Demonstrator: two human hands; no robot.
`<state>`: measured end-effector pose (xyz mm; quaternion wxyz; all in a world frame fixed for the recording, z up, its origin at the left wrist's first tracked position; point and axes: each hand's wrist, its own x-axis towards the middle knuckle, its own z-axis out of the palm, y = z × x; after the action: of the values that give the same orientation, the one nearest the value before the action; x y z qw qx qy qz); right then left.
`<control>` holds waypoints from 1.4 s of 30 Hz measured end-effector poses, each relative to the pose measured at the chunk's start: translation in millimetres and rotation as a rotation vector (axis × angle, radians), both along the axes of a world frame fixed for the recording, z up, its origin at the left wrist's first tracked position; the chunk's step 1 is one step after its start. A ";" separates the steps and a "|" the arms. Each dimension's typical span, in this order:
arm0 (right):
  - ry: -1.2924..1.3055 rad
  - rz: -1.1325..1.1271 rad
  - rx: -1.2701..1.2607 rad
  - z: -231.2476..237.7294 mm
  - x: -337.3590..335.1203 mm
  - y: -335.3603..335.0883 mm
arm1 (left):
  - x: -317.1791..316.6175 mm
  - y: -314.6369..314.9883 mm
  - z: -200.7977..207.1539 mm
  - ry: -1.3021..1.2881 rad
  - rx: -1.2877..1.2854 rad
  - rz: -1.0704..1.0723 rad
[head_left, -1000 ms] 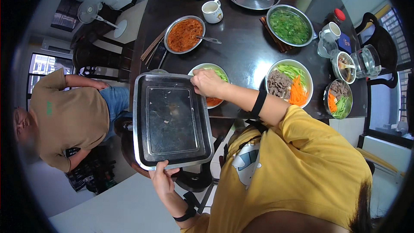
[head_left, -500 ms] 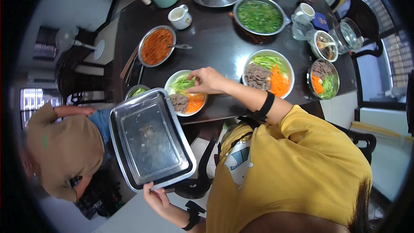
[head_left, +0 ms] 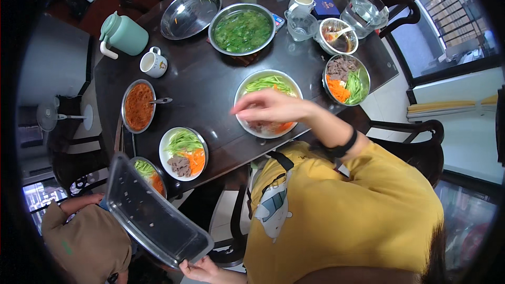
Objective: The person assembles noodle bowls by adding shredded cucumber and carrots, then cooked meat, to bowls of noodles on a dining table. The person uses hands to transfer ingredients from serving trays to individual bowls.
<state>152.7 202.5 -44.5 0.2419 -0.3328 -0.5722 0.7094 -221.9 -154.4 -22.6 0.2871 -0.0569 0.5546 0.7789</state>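
Observation:
My left hand (head_left: 201,269) grips the lower rim of a rectangular metal tray (head_left: 158,221), which hangs tilted off the table's near left edge with small scraps on its bottom. My right hand (head_left: 271,108) hovers over the middle bowl (head_left: 290,76), fingers stretched toward the left and nothing visible in them. It hides part of that bowl's green strips, orange carrot shreds and meat. Left of it stands a white bowl (head_left: 164,139) with green strips, carrot shreds and sliced meat. Another bowl (head_left: 164,192) with green strips and carrot is partly behind the tray.
A bowl of red sauce (head_left: 138,106) with a spoon, a mug (head_left: 153,63) and a green jug (head_left: 125,34) stand left. Farther back are a metal plate (head_left: 184,18) and green soup (head_left: 242,29). Right: a filled bowl (head_left: 347,79). A person (head_left: 87,234) is at lower left.
My right hand has left the white bowl on the left and is over the middle bowl. The tray in my left hand has tipped more steeply. The view has shifted.

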 end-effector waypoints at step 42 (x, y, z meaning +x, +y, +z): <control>0.138 -0.074 -0.750 -5.8 -79.7 171.4 | 35.9 -21.5 40.7 0.145 0.139 0.283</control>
<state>73.0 373.8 -50.3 0.1667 -0.3699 -0.2427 0.8812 -186.0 -175.9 18.2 0.1370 -0.0583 0.5049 0.8502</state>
